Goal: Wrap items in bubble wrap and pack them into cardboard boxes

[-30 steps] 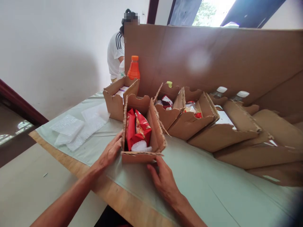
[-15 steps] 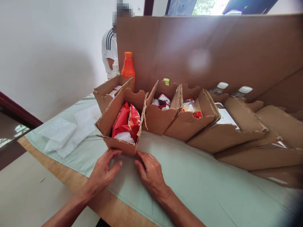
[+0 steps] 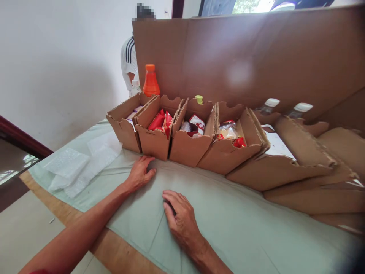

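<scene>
A cardboard box (image 3: 154,142) with red snack packets (image 3: 161,121) inside stands second from the left in a row of similar boxes. At its lower front edge is my left hand (image 3: 141,170), open, its fingertips touching or very close to the cardboard. My right hand (image 3: 179,215) rests over the green cloth (image 3: 225,224), fingers loosely curved and thumb apart, holding nothing. To the right of the snack box sits a box (image 3: 188,146) with a dark red and white pack in it. On its left is a box (image 3: 125,131) with a white and purple item.
Bubble wrap (image 3: 91,163) lies on the cloth at the left. Farther right, several cardboard boxes (image 3: 273,171) lean together. Behind the row stand an orange bottle (image 3: 151,82) and white-capped bottles (image 3: 302,108), before a tall cardboard panel (image 3: 216,57). A person in a white shirt (image 3: 129,57) is behind it.
The box with the red packets has moved back, away from me, into line with the others. My left hand has gone forward with it; my right hand has come away from it.
</scene>
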`<state>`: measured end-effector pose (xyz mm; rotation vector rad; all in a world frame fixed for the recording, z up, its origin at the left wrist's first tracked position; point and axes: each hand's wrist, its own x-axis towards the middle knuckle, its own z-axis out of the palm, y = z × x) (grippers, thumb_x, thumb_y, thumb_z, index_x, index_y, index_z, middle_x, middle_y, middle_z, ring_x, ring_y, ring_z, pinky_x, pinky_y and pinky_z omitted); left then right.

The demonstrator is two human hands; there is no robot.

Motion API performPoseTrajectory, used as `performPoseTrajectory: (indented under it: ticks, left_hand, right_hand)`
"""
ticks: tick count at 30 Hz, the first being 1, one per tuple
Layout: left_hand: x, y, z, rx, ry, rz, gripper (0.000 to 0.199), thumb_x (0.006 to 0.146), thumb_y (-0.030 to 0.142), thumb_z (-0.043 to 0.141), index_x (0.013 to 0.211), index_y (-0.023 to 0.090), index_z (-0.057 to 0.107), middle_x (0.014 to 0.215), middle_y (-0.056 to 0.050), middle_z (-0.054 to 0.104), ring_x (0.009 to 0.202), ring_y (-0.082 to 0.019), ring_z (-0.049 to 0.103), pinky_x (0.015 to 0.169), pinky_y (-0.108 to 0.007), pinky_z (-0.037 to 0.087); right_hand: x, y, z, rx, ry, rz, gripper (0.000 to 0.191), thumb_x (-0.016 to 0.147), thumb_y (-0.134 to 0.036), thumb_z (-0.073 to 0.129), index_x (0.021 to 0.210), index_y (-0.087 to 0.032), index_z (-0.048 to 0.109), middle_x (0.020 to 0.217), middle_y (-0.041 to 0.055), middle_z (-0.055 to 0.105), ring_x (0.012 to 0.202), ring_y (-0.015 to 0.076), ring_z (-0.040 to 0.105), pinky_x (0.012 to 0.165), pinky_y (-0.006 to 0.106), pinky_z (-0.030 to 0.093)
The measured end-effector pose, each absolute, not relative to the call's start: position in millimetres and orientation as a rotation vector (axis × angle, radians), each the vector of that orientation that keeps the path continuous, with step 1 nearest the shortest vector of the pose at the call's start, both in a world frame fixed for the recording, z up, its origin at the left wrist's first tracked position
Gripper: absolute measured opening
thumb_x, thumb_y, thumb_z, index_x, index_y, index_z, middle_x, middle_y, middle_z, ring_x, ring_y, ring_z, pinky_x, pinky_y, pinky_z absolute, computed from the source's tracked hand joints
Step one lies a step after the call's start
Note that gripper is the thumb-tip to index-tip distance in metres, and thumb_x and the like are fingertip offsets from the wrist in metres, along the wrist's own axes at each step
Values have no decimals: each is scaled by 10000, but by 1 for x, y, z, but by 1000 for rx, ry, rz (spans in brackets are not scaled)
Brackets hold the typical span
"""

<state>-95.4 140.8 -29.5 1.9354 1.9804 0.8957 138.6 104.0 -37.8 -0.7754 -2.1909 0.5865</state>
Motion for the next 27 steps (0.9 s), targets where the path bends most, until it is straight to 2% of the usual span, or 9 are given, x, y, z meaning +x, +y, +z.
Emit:
performPoseTrajectory:
  ticks: [4,8,12,15,17,19,23,27]
  left_hand:
    - [-96,140,-33,2030,1991,804,427,863,270,588,1267,165,678,1298,-145,669,1207,-333,585,1082,-537,440]
    - [-86,128,-30,2114,1990,696,424,897,292,597,1287,149,677,1413,-188,610,1310,-367,539,1124,-569,400]
    - [-70,95,-25,2209,1931,608,492,934,356,605,1386,161,613,1543,-193,512,1457,-376,425,1213,-588,296]
    - [-71,65,-23,2281,1824,570,505,915,401,649,1377,200,619,1549,-164,519,1471,-357,425,1227,-564,299]
    - [-85,49,-21,2269,1841,598,424,901,389,665,1293,229,674,1514,-142,558,1456,-343,450,1210,-539,345]
    - [-109,41,-19,2186,1979,652,359,911,347,637,1240,216,698,1501,-163,561,1454,-359,445,1188,-558,369]
    - [-162,41,-18,2014,2229,649,381,965,337,552,1295,170,649,1543,-205,493,1494,-394,364,1194,-601,328]
    - [-196,54,-18,1916,2332,556,443,967,387,552,1351,169,586,1515,-197,501,1465,-406,386,1186,-606,302]
  right_hand:
    - [139,106,-39,-754,-2187,584,230,958,-136,507,1053,-202,706,1082,92,779,965,225,734,856,400,600]
    - [140,109,-39,-736,-2185,553,235,968,-146,503,1032,-216,718,1064,84,787,955,226,745,849,405,607]
    - [139,113,-39,-686,-2193,526,227,987,-180,510,1015,-224,731,1049,77,789,943,228,749,845,407,617]
    - [138,116,-40,-675,-2197,515,208,994,-214,532,1017,-225,738,1054,76,788,950,235,752,854,415,625]
    - [138,117,-41,-689,-2210,515,201,996,-234,541,1019,-225,741,1062,79,787,961,240,753,861,420,630]
    - [139,118,-42,-692,-2229,502,200,1001,-250,542,1002,-223,740,1060,80,787,965,242,756,862,421,634]
    - [140,120,-43,-699,-2282,425,208,1011,-273,540,996,-217,739,1066,83,787,973,248,758,881,438,631]
    - [139,123,-41,-701,-2319,352,222,1018,-288,532,1015,-218,743,1059,72,790,957,236,763,869,412,633]
